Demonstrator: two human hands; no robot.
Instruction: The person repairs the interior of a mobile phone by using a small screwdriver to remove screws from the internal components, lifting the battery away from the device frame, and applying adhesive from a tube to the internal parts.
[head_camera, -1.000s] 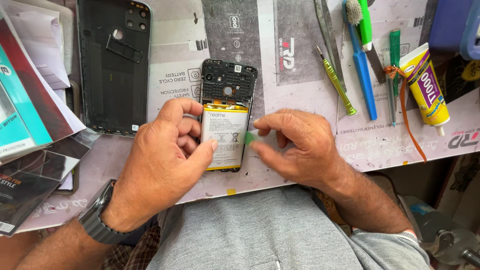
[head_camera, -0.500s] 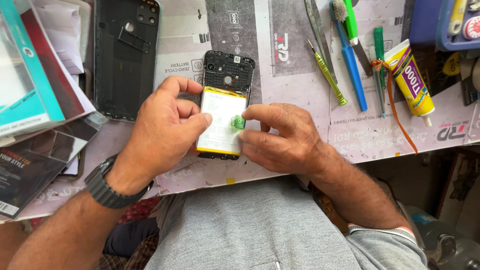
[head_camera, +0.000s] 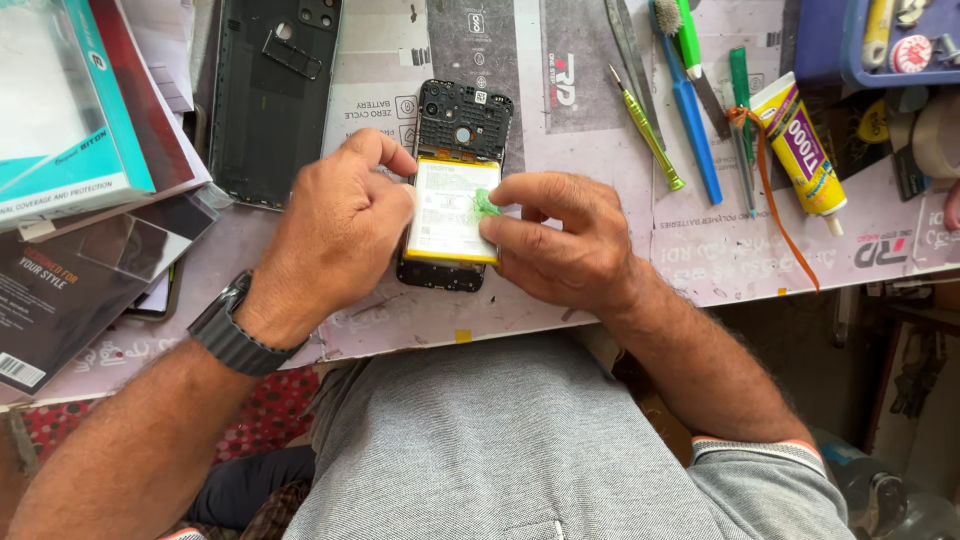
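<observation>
Under both hands, opened phone

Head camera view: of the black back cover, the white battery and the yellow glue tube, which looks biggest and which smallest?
1. Black back cover, though its top is cut off by the frame.
2. White battery, partly hidden by fingers.
3. Yellow glue tube.

Black plastic phone back cover; yellow glue tube; green-handled screwdriver; blue plastic pry tool; teal cardboard box.
</observation>
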